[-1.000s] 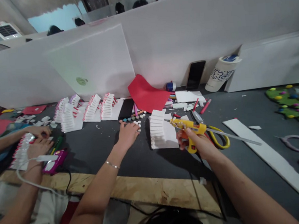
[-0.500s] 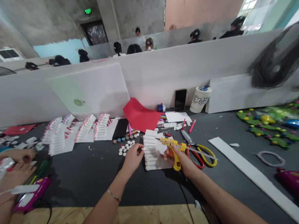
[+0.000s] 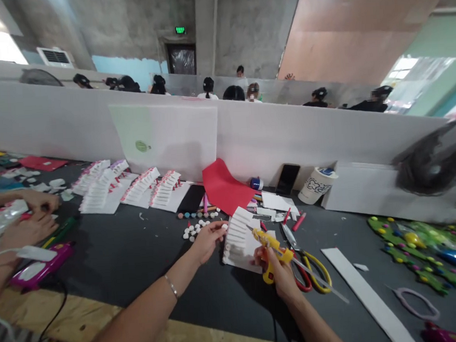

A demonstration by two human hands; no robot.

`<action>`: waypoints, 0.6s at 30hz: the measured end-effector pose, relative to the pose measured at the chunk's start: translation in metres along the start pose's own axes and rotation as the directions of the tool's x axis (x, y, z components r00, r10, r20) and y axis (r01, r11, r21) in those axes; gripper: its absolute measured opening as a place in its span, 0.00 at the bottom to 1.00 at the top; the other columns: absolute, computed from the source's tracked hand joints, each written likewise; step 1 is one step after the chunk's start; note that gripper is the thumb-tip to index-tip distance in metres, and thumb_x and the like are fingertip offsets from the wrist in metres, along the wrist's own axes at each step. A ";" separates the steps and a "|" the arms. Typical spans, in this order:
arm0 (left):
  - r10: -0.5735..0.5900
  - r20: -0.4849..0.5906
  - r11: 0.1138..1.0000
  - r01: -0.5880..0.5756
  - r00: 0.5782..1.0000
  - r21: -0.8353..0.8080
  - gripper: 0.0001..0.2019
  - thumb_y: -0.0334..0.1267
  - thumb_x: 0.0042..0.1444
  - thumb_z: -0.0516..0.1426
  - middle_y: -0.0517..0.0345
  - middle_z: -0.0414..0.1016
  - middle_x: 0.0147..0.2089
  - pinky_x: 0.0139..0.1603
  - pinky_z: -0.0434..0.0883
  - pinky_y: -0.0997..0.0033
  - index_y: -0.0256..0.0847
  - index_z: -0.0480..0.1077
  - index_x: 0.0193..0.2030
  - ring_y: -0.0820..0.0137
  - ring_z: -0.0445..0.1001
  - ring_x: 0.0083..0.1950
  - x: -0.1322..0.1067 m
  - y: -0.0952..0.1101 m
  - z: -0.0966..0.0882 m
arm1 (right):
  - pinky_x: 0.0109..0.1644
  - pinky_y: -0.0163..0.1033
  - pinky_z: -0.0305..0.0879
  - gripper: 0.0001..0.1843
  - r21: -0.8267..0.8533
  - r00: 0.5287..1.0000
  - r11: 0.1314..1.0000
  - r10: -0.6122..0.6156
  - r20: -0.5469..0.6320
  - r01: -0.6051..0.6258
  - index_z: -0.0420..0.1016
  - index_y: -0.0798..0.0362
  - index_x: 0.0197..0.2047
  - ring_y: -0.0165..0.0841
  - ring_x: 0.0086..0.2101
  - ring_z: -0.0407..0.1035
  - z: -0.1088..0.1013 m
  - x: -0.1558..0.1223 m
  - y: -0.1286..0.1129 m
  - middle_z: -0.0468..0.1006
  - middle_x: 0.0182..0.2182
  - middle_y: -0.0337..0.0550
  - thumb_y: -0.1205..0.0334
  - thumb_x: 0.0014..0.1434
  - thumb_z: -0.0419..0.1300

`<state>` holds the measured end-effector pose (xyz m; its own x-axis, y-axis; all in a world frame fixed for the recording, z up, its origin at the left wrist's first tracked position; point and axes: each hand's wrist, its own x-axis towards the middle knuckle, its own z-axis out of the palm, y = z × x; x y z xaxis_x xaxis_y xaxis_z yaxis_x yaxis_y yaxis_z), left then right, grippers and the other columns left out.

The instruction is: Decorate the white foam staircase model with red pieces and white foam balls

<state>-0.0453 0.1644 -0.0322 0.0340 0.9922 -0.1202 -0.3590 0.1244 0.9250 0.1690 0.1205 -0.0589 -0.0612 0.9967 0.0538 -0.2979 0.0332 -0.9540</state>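
My right hand is shut around the grip of a yellow hot glue gun, whose long glue stick runs out to the right. My left hand reaches toward a white stepped paper stack, and a small white disc seems pinched in its fingertips. The stack lies slanted on a white sheet, right next to the glue gun's nozzle. Just left of my left hand lie several small white discs. Under the glue gun's far side sit two pairs of scissors.
A co-worker's hands work at the left beside a pink glue gun. Rows of white stepped stacks with red edges stand behind. A red sheet, phone, paper cup, white strip and green felt tree lie around.
My view has tilted upward and swung. My left hand has moved from the small discs toward the stack, and the glue gun now sits closer to it.
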 end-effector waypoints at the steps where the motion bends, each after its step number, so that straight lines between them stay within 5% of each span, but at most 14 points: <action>1: -0.037 0.036 0.995 0.040 0.999 -0.088 0.17 0.38 0.41 0.71 0.59 0.75 0.30 0.32 0.63 0.76 0.36 0.77 0.39 0.76 0.68 0.31 -0.003 -0.001 0.000 | 0.36 0.42 0.73 0.22 -0.076 1.000 0.997 -0.014 0.026 0.016 0.75 0.51 0.31 0.32 0.27 0.69 0.000 -0.004 0.002 0.74 0.28 0.40 0.38 0.58 0.61; 6: -0.140 0.199 0.943 0.192 0.970 -0.273 0.19 0.36 0.37 0.74 0.61 0.72 0.28 0.28 0.61 0.80 0.34 0.77 0.37 0.80 0.67 0.28 -0.015 -0.004 -0.003 | 0.31 0.39 0.68 0.20 -0.387 0.991 0.916 -0.061 0.115 0.101 0.77 0.49 0.35 0.34 0.25 0.68 -0.003 -0.020 0.010 0.73 0.23 0.40 0.41 0.62 0.57; 18: -0.221 0.349 0.941 0.293 0.911 -0.170 0.21 0.37 0.34 0.75 0.59 0.76 0.30 0.30 0.65 0.79 0.36 0.75 0.36 0.75 0.76 0.32 -0.025 -0.001 0.000 | 0.26 0.37 0.66 0.17 -0.475 0.970 0.853 -0.134 0.201 0.216 0.77 0.50 0.35 0.32 0.23 0.66 -0.004 -0.038 0.004 0.74 0.27 0.42 0.44 0.60 0.60</action>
<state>-0.0456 0.1400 -0.0297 0.4358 0.8801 -0.1881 -0.4860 0.4061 0.7739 0.1739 0.0833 -0.0661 -0.2108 0.9479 0.2388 0.1851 0.2786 -0.9424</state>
